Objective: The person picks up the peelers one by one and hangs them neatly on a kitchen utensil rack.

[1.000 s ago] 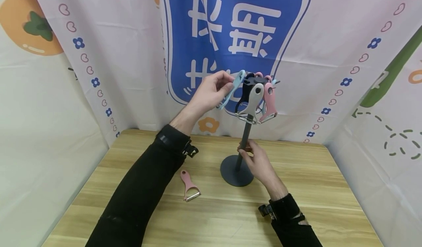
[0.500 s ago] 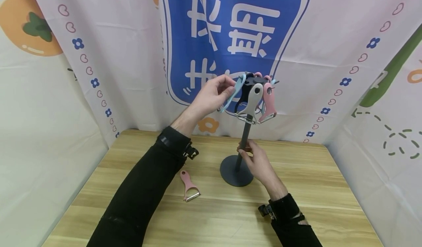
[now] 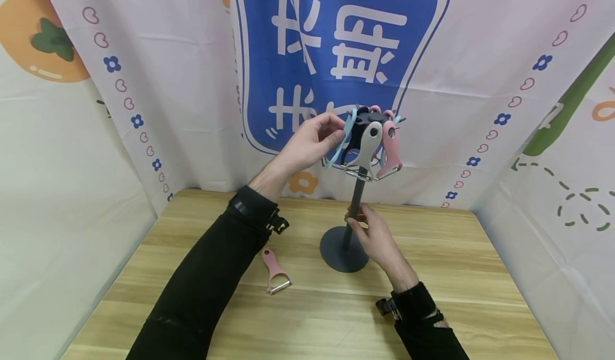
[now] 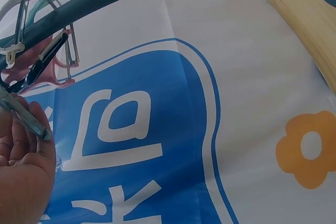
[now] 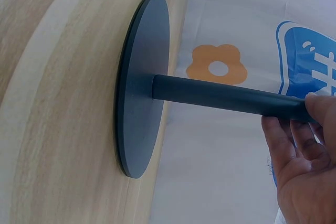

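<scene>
My left hand (image 3: 311, 143) pinches a light blue peeler (image 3: 349, 123) at the top of a dark grey stand, the peeler's upper end at one of the hooks. In the left wrist view this peeler (image 4: 29, 118) lies between thumb and fingers. Lower down, my right hand (image 3: 380, 238) grips the pole (image 5: 231, 98) of the stand with thumb and fingertips. A white peeler (image 3: 371, 145), a pink peeler (image 3: 392, 149) and a black peeler (image 3: 356, 135) hang from the hooks, with more pink and light blue ones partly hidden behind.
Another pink peeler (image 3: 275, 270) lies on the wooden table (image 3: 312, 317), left of the stand's round base (image 3: 336, 253). A printed cloth (image 3: 192, 109) hangs behind the table, and light cloth walls stand at both sides.
The light blue peeler has dropped slightly and swung closer to the stand, hanging steeper beside the black one. My left hand followed it a little; my right hand stays on the pole.
</scene>
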Demonstrator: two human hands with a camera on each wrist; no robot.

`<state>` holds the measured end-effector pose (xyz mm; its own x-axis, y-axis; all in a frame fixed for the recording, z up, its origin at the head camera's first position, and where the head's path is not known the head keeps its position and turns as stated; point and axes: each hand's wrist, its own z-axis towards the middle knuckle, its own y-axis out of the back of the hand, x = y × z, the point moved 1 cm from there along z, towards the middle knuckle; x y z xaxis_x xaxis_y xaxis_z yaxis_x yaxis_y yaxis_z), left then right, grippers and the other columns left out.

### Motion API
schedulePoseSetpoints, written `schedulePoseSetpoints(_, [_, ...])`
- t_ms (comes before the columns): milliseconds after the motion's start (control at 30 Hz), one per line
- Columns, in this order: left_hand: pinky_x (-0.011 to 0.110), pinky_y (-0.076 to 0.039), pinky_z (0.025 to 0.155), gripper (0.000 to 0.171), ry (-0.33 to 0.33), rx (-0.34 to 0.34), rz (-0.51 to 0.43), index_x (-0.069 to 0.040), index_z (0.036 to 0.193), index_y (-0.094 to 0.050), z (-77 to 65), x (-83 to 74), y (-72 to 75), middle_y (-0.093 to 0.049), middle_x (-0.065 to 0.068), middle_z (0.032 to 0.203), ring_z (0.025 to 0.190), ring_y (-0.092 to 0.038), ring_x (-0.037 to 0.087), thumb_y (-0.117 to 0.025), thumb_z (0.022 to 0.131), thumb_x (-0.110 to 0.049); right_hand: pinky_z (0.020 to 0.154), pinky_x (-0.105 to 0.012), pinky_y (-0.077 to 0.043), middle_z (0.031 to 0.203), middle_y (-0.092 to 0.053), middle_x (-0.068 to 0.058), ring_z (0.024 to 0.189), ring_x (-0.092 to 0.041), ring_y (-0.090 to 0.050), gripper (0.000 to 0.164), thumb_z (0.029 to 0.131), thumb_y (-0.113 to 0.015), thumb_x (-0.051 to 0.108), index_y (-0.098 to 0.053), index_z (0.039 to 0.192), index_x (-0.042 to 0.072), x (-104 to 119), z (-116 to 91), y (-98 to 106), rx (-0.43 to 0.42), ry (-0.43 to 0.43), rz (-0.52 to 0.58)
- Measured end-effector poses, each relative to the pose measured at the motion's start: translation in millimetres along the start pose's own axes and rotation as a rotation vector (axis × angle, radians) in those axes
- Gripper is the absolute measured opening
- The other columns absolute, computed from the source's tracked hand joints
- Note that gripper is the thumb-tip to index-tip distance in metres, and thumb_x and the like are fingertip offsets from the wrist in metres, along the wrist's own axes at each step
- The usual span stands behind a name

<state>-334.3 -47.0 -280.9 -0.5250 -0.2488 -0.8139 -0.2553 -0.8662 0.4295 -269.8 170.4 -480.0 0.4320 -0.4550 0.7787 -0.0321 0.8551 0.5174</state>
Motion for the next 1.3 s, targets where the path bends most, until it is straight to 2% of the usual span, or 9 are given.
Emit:
schedulePoseSetpoints(367, [0.028,-0.049,0.102,0.024,-0.003,0.019,0.008,-0.022,0.125,-0.063,-5.8,11.0,1.5,-0.067,-0.007,0.121,0.114,-0.062,0.007,-0.060,0.105,-0.033,0.092,-0.037,-0.058,0.122,-0.064,-0.004,0.115,-0.024,-0.066,0.024,0.106,-0.059,0.021,-0.059,0.127,0.009,0,1,1,0.003,-0.018,-0.008])
schedulePoseSetpoints(567, [0.028,-0.048,0.103,0.024,-0.019,0.032,0.032,-0.022,0.126,-0.064,-13.0,21.4,5.9,-0.066,-0.008,0.121,0.115,-0.061,0.006,-0.060,0.105,-0.034,0.092,-0.037,-0.058,0.122,-0.065,-0.004,0.115,-0.024,-0.067,0.021,0.106,-0.060,0.020,-0.059,0.126,0.014,-1,1,0,-0.001,-0.017,-0.006])
schedulePoseSetpoints(767, [0.027,-0.050,0.101,0.026,-0.011,0.024,0.091,-0.025,0.128,-0.063,-21.8,29.6,10.9,-0.066,-0.010,0.123,0.113,-0.061,0.006,-0.060,0.105,-0.036,0.092,-0.036,-0.058,0.121,-0.065,-0.004,0.115,-0.023,-0.067,0.019,0.106,-0.060,0.020,-0.059,0.124,0.015,-1,1,0,-0.002,-0.023,-0.002])
schedulePoseSetpoints(1000, [0.032,-0.053,0.093,0.024,-0.035,0.017,0.168,-0.021,0.126,-0.065,-32.8,37.4,15.6,-0.068,-0.005,0.120,0.106,-0.063,0.009,-0.060,0.106,-0.033,0.092,-0.038,-0.058,0.121,-0.064,-0.004,0.116,-0.024,-0.066,0.020,0.106,-0.059,0.022,-0.058,0.125,0.015,0,0,0,0.001,-0.035,-0.007])
schedulePoseSetpoints(1300, [0.029,-0.051,0.099,0.026,-0.014,0.015,0.301,-0.021,0.127,-0.065,-49.9,45.3,17.4,-0.066,-0.009,0.119,0.110,-0.062,0.006,-0.060,0.105,-0.033,0.092,-0.038,-0.058,0.122,-0.064,-0.004,0.116,-0.024,-0.066,0.022,0.106,-0.059,0.023,-0.058,0.127,0.015,-1,0,0,0.004,-0.037,-0.007])
